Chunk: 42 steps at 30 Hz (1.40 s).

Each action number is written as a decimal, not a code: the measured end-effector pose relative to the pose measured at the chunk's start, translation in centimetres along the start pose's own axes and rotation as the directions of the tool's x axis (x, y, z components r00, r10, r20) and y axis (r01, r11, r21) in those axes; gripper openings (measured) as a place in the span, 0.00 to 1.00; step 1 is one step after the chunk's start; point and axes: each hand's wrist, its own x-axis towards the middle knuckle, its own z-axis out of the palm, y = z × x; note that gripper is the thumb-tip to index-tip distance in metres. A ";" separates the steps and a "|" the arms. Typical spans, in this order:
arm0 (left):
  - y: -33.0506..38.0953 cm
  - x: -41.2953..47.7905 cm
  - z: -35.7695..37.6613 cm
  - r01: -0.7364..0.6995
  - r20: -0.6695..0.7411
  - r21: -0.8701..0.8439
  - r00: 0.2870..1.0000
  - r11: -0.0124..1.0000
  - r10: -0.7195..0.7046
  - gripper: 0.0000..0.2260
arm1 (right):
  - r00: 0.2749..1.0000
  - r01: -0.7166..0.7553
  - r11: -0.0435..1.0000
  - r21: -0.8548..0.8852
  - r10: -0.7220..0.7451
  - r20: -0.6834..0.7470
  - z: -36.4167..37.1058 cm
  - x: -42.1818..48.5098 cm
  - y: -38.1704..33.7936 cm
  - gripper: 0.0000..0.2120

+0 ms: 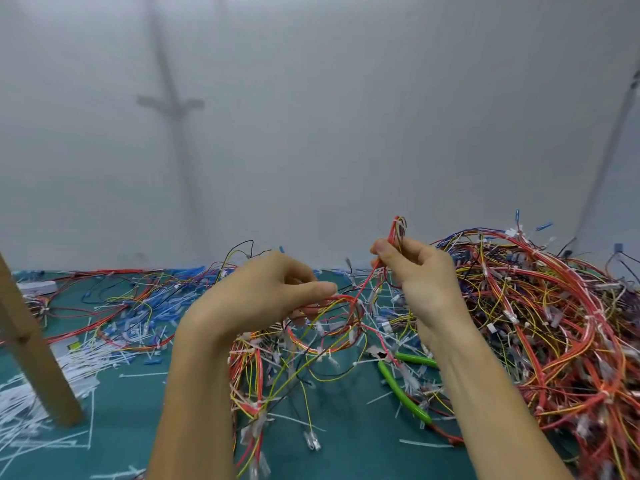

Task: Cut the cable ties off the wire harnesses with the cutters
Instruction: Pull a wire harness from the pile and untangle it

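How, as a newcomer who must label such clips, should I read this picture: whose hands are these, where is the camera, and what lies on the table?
There is no machine here: a person works with bare hands. The single picture comes from a camera worn on the person's head, looking forward and down, so both arms reach in from below. The left hand and the right hand both grip one wire harness, a tangle of red, yellow and black wires lifted off the teal table. The right hand's fingers pinch a raised bunch of it. The cutters, with green handles, lie unheld on the table beside the right forearm. A big pile of harnesses sits at the right. Loose white cable ties lie at the left, around a wooden post.
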 end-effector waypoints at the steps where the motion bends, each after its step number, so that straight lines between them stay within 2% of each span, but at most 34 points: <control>1: 0.1 -0.2 -0.2 -0.014 0.040 -0.030 0.999 0.999 0.015 0.13 | 1.000 -0.002 1.000 0.004 0.002 -0.004 0.0 0.0 0.0 0.05; 4: 0.1 -0.5 -0.4 -0.061 0.106 -0.031 0.992 0.998 0.064 0.09 | 1.000 -0.002 1.000 0.012 0.002 -0.011 -0.1 0.0 0.3 0.07; 7: -0.1 -0.2 -0.3 -0.087 0.029 -0.076 0.996 0.993 0.090 0.03 | 1.000 0.000 1.000 -0.011 0.000 0.006 -0.3 0.0 0.4 0.10; 13: -0.2 1.3 0.7 -0.072 -0.065 -0.127 0.996 0.989 0.064 0.02 | 0.975 -0.018 0.999 -0.030 0.024 0.219 0.3 -0.5 -0.1 0.06; 16: -0.5 1.7 1.1 -0.048 -0.076 -0.090 0.996 0.995 0.041 0.02 | 0.965 -0.023 0.999 -0.022 0.028 0.261 0.6 -0.6 -0.1 0.06; 20: -1.4 2.4 1.3 0.044 -0.162 -0.047 0.985 0.998 -0.051 0.02 | 0.972 -0.005 0.999 0.054 -0.007 0.234 0.3 -0.4 -0.4 0.09; 23: -2.5 2.6 1.0 0.151 -0.277 0.095 0.953 0.984 -0.119 0.01 | 0.989 -0.030 0.988 0.153 0.007 0.145 -0.3 -0.1 -0.7 0.10; 26: -3.8 2.2 0.1 0.341 -0.358 0.249 0.902 0.906 -0.241 0.03 | 0.997 -0.062 0.966 0.250 0.050 0.055 -1.1 0.2 -1.0 0.11; 28: -4.8 2.1 -0.3 0.456 -0.411 0.295 0.854 0.840 -0.320 0.05 | 0.994 -0.113 0.959 0.261 0.108 0.032 -1.6 0.4 -1.1 0.13; 30: -5.7 2.1 -0.2 0.512 -0.440 0.307 0.824 0.803 -0.357 0.06 | 0.987 -0.159 0.959 0.236 0.156 0.032 -1.8 0.5 -1.1 0.14; 33: -6.9 2.7 0.9 0.525 -0.414 0.299 0.824 0.797 -0.387 0.05 | 0.981 -0.193 0.970 0.151 0.188 0.043 -1.8 0.4 -1.1 0.15; 37: -7.8 3.2 1.9 0.434 -0.221 0.245 0.896 0.867 -0.386 0.05 | 0.977 -0.209 0.974 0.083 0.204 0.068 -1.6 0.2 -1.1 0.16; 39: -7.8 3.2 1.5 0.383 -0.140 0.233 0.923 0.894 -0.359 0.12 | 0.979 -0.199 0.978 0.058 0.196 0.056 -1.6 0.2 -1.2 0.17; 41: -7.3 2.9 0.9 0.348 -0.104 0.245 0.937 0.905 -0.332 0.24 | 0.982 -0.187 0.981 0.045 0.186 0.036 -1.8 0.2 -1.2 0.18; 42: -6.8 2.7 0.5 0.332 -0.105 0.239 0.943 0.912 -0.316 0.26 | 0.983 -0.183 0.982 0.038 0.182 0.030 -1.8 0.3 -1.2 0.18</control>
